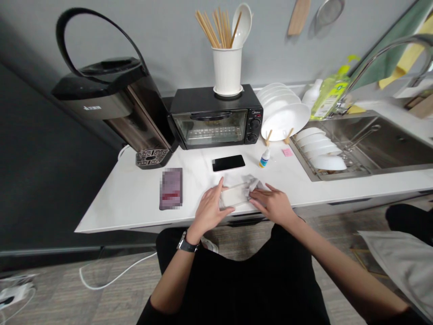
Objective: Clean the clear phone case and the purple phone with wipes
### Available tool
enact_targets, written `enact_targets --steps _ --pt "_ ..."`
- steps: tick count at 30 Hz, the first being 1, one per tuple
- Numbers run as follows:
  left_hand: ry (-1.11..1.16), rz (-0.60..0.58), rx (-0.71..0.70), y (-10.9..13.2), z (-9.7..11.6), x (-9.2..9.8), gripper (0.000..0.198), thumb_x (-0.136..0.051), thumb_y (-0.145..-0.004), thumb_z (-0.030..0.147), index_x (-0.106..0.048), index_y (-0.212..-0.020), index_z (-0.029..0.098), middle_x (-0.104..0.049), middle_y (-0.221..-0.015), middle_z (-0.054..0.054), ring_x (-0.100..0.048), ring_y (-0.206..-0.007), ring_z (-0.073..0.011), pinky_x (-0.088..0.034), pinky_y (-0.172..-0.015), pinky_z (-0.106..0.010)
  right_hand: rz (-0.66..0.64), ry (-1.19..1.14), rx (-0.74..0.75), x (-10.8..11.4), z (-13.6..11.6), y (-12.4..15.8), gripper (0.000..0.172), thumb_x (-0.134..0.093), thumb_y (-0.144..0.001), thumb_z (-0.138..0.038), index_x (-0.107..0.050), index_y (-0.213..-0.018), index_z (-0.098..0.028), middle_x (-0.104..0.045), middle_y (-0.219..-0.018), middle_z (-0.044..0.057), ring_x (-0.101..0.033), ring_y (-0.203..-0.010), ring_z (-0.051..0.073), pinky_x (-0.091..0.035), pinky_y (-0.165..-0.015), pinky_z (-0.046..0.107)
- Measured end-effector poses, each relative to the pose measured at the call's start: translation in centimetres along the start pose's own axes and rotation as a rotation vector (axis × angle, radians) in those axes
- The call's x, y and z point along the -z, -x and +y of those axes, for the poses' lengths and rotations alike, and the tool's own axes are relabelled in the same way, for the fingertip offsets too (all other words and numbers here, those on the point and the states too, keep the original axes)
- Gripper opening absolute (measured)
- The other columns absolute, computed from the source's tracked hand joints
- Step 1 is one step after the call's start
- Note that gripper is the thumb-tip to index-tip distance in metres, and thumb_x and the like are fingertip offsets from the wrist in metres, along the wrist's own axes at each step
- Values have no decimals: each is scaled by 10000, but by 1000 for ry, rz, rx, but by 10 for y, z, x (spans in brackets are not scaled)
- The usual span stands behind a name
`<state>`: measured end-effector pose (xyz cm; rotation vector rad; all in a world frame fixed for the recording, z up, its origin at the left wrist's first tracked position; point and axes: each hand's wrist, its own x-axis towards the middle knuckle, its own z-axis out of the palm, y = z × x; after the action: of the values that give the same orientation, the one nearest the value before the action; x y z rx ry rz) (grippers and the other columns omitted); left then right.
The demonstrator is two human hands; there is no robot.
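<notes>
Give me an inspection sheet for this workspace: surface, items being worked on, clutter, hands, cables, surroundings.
Surface: white countertop, faintly marbled
Items being worked on: pale flat case near the counter's front edge, crumpled grey cloth at its right end
Clutter: phone, small bottle standing upright, pink note, purple item with its detail pixelated
Hands: left hand, fingers at the case's left end; right hand, fingers on the cloth, exact grip unclear
Cables: white cable curving over the floor
Surroundings: dispenser at left, toaster oven behind, plates in a rack, sink at right
</notes>
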<state>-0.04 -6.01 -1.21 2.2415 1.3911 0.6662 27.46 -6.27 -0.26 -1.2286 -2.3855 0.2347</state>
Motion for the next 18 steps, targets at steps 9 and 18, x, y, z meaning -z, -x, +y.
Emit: enact_targets --steps 9,18 --pt "-70 -3 -9 4 -6 -3 1135 -749 -891 415 39 -1692 251 -568 -1495 -169 -571 -1340 -342 -428 -1129 -513 -26 -150 143 -38 -60 -23 421 -591 -1023 -527 -704 -1297 -228 -743 -1329 95 -676 -1285 255 -453 -1195 461" --pt "-20 1 -18 -1 -2 -1 1151 -775 -871 476 16 -1689 300 -620 -1471 -105 -551 -1360 -333 -375 -1165 -537 37 60 -1 -12 -6 -14 389 -531 -1063 -457 -723 -1253 -178 -775 -1234 141 -719 -1196 288 -461 -1175 517"
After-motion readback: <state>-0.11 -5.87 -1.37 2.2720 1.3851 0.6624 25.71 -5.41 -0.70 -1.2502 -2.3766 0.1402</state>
